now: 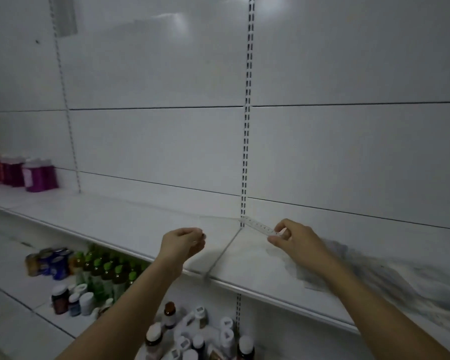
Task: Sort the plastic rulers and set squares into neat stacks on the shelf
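While my right hand [295, 239] pinches the near end of a clear plastic ruler [257, 226] between thumb and fingertips, the rest of the ruler runs away from that grip toward the slotted upright [246, 152] at the back of the shelf [146, 224]. Holding it by one end keeps the printed scale visible and leaves the far end free to be aimed. That far end sits at, or just off, the shelf surface beside the upright; I cannot tell whether it touches.

My left hand [183, 242] hovers over the shelf, to the left of the ruler grip and well apart from it. Its fingers are curled and thumb and forefinger meet as if pinching something thin; blur prevents me from confirming that anything is held there. A faint transparent outline lies on the shelf beyond this hand, possibly another ruler or set square, too indistinct to name.

Judgement: the ruler is being lined up against the back panel [153, 141], which serves as a straight stop for a neat stack. No finished stack is visible.

Below both grips, a lower shelf carries green-capped bottles [107, 274] and small jars [73, 302]. Far left of the left grip stand purple containers [37, 175].
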`<state>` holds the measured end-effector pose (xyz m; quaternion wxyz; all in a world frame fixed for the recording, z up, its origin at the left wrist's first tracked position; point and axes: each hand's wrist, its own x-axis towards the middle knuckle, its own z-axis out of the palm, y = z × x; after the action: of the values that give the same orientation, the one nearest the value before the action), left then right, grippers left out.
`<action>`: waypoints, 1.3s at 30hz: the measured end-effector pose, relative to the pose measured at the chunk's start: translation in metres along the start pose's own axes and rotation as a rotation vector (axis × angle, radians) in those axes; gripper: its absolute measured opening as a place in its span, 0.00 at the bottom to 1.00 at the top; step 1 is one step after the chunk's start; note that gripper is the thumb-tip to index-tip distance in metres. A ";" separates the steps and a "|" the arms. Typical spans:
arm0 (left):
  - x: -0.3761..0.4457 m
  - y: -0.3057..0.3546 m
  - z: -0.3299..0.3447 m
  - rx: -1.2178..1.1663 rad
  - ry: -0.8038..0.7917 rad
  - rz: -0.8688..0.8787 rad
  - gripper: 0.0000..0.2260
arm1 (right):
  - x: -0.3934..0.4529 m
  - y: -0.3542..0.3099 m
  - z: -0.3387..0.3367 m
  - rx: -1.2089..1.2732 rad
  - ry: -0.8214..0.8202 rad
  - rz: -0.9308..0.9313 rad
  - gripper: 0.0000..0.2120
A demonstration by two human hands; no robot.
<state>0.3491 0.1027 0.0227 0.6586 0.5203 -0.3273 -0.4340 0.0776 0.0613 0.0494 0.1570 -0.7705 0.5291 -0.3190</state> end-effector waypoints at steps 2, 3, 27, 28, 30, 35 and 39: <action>0.012 0.010 -0.051 0.032 0.045 0.006 0.07 | 0.013 -0.033 0.031 -0.034 -0.013 -0.037 0.11; 0.016 0.016 -0.076 0.046 0.063 0.008 0.07 | 0.020 -0.049 0.047 -0.045 -0.017 -0.068 0.12; 0.245 0.165 -0.466 0.228 0.408 0.099 0.07 | 0.292 -0.353 0.371 0.048 -0.120 -0.372 0.15; 0.257 0.169 -0.474 0.243 0.404 0.097 0.07 | 0.301 -0.359 0.380 0.051 -0.119 -0.369 0.16; 0.280 0.173 -0.487 0.263 0.397 0.088 0.06 | 0.316 -0.371 0.396 0.045 -0.130 -0.365 0.15; 0.339 0.180 -0.525 0.249 0.329 0.094 0.06 | 0.352 -0.399 0.437 0.000 -0.116 -0.325 0.14; 0.393 0.185 -0.560 0.268 0.237 0.087 0.07 | 0.372 -0.420 0.464 -0.023 -0.069 -0.257 0.13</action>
<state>1.0471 -0.0162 0.0576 0.6356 0.6360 -0.3246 -0.2934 0.7707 -0.1596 0.0673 0.1239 -0.8443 0.4239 -0.3034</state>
